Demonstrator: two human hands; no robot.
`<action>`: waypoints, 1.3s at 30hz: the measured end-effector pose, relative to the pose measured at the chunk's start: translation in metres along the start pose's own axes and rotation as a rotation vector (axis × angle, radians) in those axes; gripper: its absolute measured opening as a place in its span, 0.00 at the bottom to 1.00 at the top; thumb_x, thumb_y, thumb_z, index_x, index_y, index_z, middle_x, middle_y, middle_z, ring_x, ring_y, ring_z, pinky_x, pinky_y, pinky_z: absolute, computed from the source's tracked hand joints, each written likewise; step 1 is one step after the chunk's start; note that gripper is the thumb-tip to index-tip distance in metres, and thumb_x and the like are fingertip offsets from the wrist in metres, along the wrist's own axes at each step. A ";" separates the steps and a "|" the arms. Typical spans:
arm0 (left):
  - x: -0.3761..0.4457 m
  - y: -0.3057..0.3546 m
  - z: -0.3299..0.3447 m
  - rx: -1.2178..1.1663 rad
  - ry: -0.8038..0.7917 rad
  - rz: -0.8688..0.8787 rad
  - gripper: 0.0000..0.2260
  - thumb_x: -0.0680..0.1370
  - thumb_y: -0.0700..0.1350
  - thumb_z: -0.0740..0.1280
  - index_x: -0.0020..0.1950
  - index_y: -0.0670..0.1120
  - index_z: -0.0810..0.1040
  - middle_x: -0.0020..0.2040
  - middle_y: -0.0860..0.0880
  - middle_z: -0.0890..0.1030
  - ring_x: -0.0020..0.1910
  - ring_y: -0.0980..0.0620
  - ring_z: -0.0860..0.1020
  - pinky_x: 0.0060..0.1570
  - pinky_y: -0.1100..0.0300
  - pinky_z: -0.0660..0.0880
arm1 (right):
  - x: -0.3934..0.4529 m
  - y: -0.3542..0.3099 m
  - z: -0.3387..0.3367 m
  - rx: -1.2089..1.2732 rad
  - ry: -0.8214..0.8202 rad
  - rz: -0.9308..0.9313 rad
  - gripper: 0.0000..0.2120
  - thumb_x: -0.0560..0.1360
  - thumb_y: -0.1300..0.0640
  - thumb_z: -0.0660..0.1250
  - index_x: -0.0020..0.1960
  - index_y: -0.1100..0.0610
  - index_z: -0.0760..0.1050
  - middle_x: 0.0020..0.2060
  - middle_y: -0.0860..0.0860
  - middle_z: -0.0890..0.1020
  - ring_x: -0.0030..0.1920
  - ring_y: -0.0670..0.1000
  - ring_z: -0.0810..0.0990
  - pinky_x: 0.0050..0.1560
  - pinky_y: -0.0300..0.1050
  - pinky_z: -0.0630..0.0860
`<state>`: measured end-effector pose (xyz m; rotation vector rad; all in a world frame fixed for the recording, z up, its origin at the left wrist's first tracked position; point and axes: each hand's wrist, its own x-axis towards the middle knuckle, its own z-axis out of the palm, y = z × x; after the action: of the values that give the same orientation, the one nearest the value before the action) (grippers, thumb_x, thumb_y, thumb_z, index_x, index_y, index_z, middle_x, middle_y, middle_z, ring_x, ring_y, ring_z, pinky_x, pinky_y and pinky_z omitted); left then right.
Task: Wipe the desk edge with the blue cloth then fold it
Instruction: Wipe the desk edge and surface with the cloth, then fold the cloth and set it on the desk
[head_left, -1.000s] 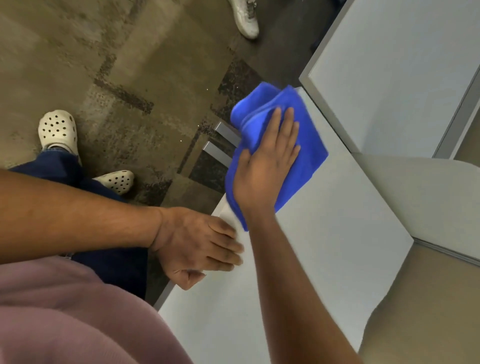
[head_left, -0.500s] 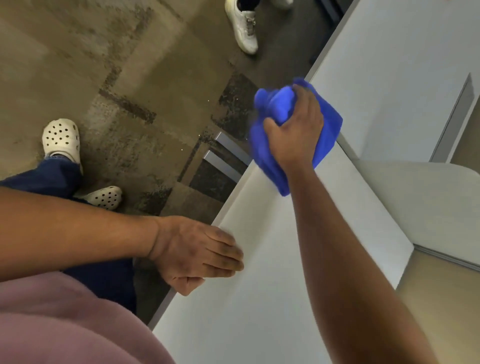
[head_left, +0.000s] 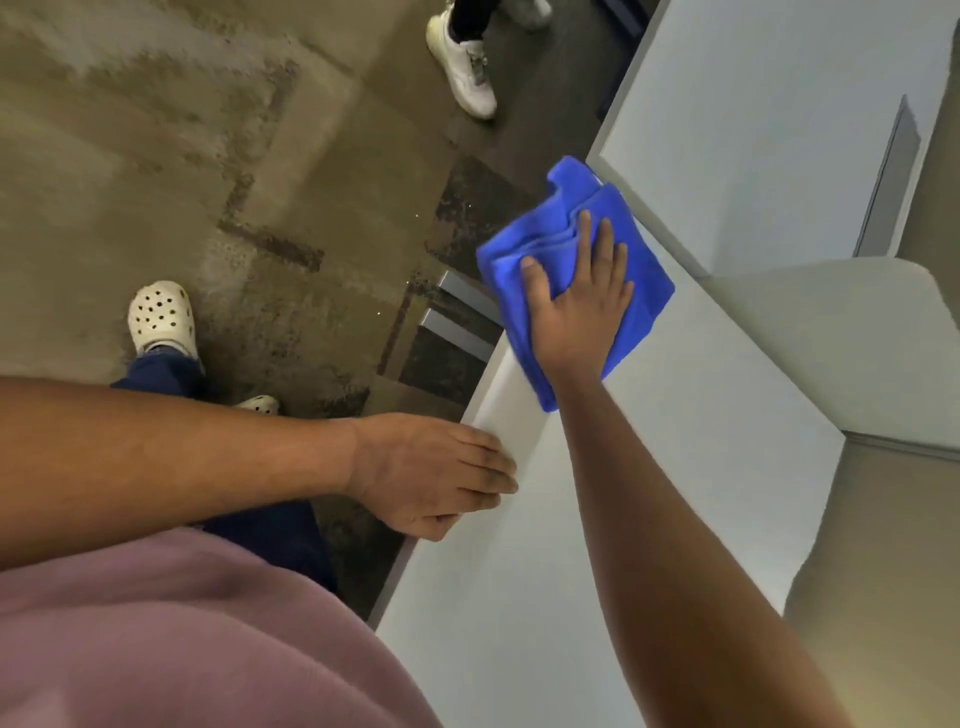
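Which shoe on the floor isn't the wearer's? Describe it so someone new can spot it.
Start at the white desk and follow its left edge up past the blue cloth to the top of the view. There on the dark carpet stands a white lace-up sneaker under a dark trouser leg. Unlike the perforated cream clog at the left, it is smooth and has no holes.

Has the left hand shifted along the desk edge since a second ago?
No. The left hand stays braced on the desk edge; only the right hand moved the blue cloth.
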<state>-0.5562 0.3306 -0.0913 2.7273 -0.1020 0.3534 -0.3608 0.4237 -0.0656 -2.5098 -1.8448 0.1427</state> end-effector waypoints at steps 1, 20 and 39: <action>-0.006 0.004 -0.005 0.006 0.003 0.000 0.21 0.84 0.50 0.64 0.72 0.41 0.81 0.75 0.42 0.78 0.76 0.43 0.74 0.78 0.47 0.66 | -0.015 0.000 0.002 -0.027 -0.026 -0.020 0.38 0.81 0.32 0.55 0.87 0.47 0.52 0.86 0.50 0.57 0.86 0.58 0.54 0.84 0.61 0.50; -0.028 -0.004 -0.019 0.385 0.099 -0.367 0.11 0.83 0.37 0.60 0.63 0.46 0.75 0.63 0.41 0.76 0.58 0.38 0.76 0.61 0.40 0.70 | -0.192 0.038 -0.036 0.479 0.180 -0.053 0.14 0.81 0.53 0.65 0.62 0.57 0.82 0.61 0.52 0.83 0.64 0.51 0.80 0.64 0.47 0.78; 0.031 -0.018 -0.106 -0.152 0.214 -0.481 0.11 0.74 0.38 0.74 0.54 0.49 0.87 0.51 0.55 0.87 0.49 0.53 0.85 0.53 0.48 0.82 | -0.254 0.037 -0.032 0.405 0.141 0.259 0.15 0.74 0.60 0.73 0.61 0.54 0.82 0.56 0.47 0.84 0.54 0.48 0.82 0.55 0.39 0.79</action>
<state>-0.5491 0.3871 0.0048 2.4420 0.5510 0.4676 -0.3984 0.1712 -0.0216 -2.3841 -1.2799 0.3008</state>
